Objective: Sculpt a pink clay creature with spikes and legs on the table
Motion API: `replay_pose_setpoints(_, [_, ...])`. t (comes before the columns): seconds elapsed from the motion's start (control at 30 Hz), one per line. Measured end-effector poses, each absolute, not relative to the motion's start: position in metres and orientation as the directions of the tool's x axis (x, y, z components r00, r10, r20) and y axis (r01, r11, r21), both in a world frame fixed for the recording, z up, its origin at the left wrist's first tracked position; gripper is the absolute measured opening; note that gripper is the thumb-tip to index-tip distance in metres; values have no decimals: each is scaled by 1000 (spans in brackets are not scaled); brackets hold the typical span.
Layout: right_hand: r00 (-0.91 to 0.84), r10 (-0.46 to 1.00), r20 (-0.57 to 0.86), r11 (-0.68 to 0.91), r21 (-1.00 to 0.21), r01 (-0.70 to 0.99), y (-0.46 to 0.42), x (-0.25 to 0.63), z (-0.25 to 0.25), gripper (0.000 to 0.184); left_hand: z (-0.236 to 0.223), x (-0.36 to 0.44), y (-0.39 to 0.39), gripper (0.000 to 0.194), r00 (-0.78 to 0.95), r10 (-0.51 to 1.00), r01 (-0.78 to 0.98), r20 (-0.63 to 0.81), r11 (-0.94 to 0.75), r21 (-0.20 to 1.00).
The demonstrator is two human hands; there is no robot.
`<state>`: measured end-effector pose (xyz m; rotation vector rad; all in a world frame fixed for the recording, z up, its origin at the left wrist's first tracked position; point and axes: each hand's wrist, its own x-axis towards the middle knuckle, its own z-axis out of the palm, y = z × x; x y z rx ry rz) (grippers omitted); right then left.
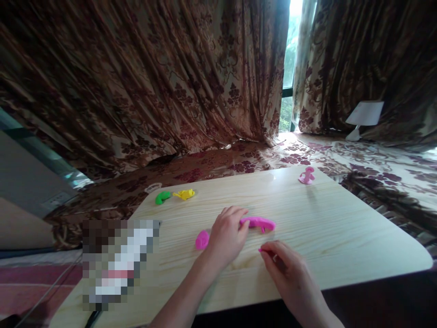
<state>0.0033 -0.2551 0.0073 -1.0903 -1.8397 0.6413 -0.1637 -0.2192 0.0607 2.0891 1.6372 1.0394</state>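
Note:
A long, curved piece of bright pink modelling clay [262, 223] lies near the middle of the table. A small nub juts from its lower side. My left hand [227, 234] is closed on the left end of this piece, partly hiding it. Beside that wrist, on the left, sits a rounded lump of pink clay [202, 240]. Closer to the front edge, my right hand [285, 262] pinches a tiny pink clay bit [260, 250] between thumb and fingertips, apart from the long piece.
The pale wooden table [358, 241] holds a green clay piece [163, 197] and a yellow clay figure [185, 194] at the back left. A light pink figure [307, 176] stands at the far right corner. A blurred-out object [124, 262] lies left. Behind are curtains and a lamp [365, 114].

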Motion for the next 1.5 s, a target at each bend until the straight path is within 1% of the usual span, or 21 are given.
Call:
replay_pose_setpoints(0.07, [-166,888,428,460,-825,329,-256,10,4,10,55,-155,-206,30,136,933,723,332,-322,611])
replay_pose_setpoints(0.17, [-90,883,460,468,-856,218,-252,17,1,10,48,-147,-195,27,160,942,719,295,-315,619])
replay_pose_setpoints(0.27, [-28,873,487,485,-860,160,-246,20,0,10,46,-145,-193,19,139,954,714,266,-283,641])
replay_pose_setpoints(0.37, [59,866,496,487,-865,124,-243,18,2,12,50,-145,-199,18,93,961,691,259,-250,679])
replay_pose_setpoints(0.43, [126,875,467,462,-884,69,-241,15,5,13,55,-144,-208,16,38,970,596,238,-213,774])
replay_pose_setpoints(0.53, [192,899,393,412,-908,-72,-240,8,11,13,67,-139,-224,17,-20,991,311,136,-123,942])
replay_pose_setpoints(0.6, [217,918,332,371,-913,-170,-239,4,16,13,75,-134,-234,19,-26,996,173,80,-75,982])
replay_pose_setpoints(0.73, [214,952,217,277,-910,-308,-241,-2,28,13,83,-128,-243,18,-46,997,69,63,-60,996])
replay_pose_setpoints(0.87, [189,964,189,247,-899,-361,-243,-6,37,13,80,-128,-243,20,-20,997,53,70,-69,996])
replay_pose_setpoints(1.07, [189,965,180,236,-913,-333,-242,-8,42,19,76,-129,-241,24,-18,997,53,72,-71,996])
replay_pose_setpoints(1.23, [190,975,117,187,-893,-409,-242,-10,45,19,74,-130,-242,24,9,998,69,67,-67,995])
replay_pose_setpoints(1.37, [175,981,88,157,-888,-433,-242,-10,47,20,76,-130,-244,18,24,997,72,70,-72,995])
replay_pose_setpoints(1.5, [151,987,49,115,-878,-464,-243,-9,47,25,78,-131,-246,13,17,996,79,86,-87,993])
